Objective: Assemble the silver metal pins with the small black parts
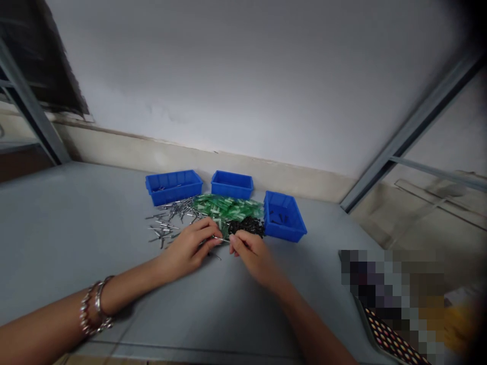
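Observation:
A thin silvery metal rod (pixel 223 239) spans the gap between my two hands. My left hand (pixel 195 244) pinches one end of it, while the fingers of my right hand (pixel 251 249) close on the other end. Whether a small part sits on the rod under my right fingertips, I cannot tell. Loose metal rods (pixel 163 230) lie scattered beyond and left of my left hand. Just past my right hand is a heap of small black parts (pixel 249 224). Behind it spreads a pile of green and clear plastic pieces (pixel 228 207), with pale bits among them.
Three blue bins stand behind and beside the piles: a left one (pixel 175 195) with a few small pieces, a middle one (pixel 232 191), and a right one (pixel 287 230) holding several black parts. The grey table (pixel 95 233) meets a wall. A dotted item (pixel 388 329) lies at right.

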Available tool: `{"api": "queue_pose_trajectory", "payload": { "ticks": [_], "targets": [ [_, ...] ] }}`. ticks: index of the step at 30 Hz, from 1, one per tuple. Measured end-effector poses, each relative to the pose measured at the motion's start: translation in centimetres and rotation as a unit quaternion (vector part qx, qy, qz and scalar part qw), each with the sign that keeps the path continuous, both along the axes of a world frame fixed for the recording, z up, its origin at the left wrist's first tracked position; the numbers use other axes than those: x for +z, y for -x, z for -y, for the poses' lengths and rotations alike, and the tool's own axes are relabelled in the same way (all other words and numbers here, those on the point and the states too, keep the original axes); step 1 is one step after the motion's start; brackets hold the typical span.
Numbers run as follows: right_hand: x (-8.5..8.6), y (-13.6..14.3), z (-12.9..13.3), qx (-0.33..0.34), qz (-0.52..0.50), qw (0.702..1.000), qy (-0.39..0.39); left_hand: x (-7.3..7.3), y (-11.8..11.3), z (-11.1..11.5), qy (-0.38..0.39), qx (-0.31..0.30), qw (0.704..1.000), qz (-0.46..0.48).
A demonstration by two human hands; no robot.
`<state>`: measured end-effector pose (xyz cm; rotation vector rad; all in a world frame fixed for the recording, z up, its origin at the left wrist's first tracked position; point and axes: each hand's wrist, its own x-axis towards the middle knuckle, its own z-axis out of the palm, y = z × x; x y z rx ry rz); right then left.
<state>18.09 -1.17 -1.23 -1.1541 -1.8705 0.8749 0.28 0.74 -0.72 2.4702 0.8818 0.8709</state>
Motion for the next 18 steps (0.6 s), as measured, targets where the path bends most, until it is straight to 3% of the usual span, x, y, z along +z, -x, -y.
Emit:
{"api": "queue_pose_trajectory", "payload": {
  "ticks": [10, 18],
  "targets": [
    [-1.0, 0.3, -0.7, -0.018, -0.015, 0.999, -0.035, -0.4, -0.2, -0.4, -0.004, 0.035, 0.998, -0.043],
    [-1.9, 0.4, -1.3, -0.043, 0.002, 0.982, -0.182, -0.2, -0.5, -0.5, -0.041, 0.034, 0.998, -0.03]
  ]
}}
